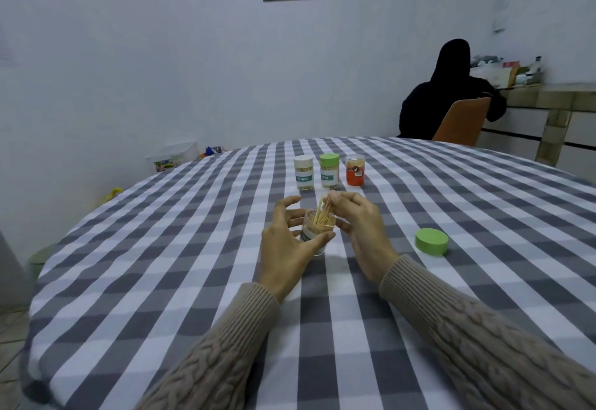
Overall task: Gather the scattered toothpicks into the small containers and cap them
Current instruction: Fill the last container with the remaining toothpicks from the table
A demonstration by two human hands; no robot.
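At frame centre, a clear jar (317, 232) is gripped round its side by the left hand (290, 242). Just right, toothpicks (324, 213) are pinched by the right hand (358, 225) above its mouth. Light, thin, probably brittle, they are best held mid-bundle. A green cap (431, 241) lies lower right.

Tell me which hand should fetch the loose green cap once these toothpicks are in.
Right, probably. The green cap lies on the cloth on the right hand's side, and the left hand already steadies the open container.
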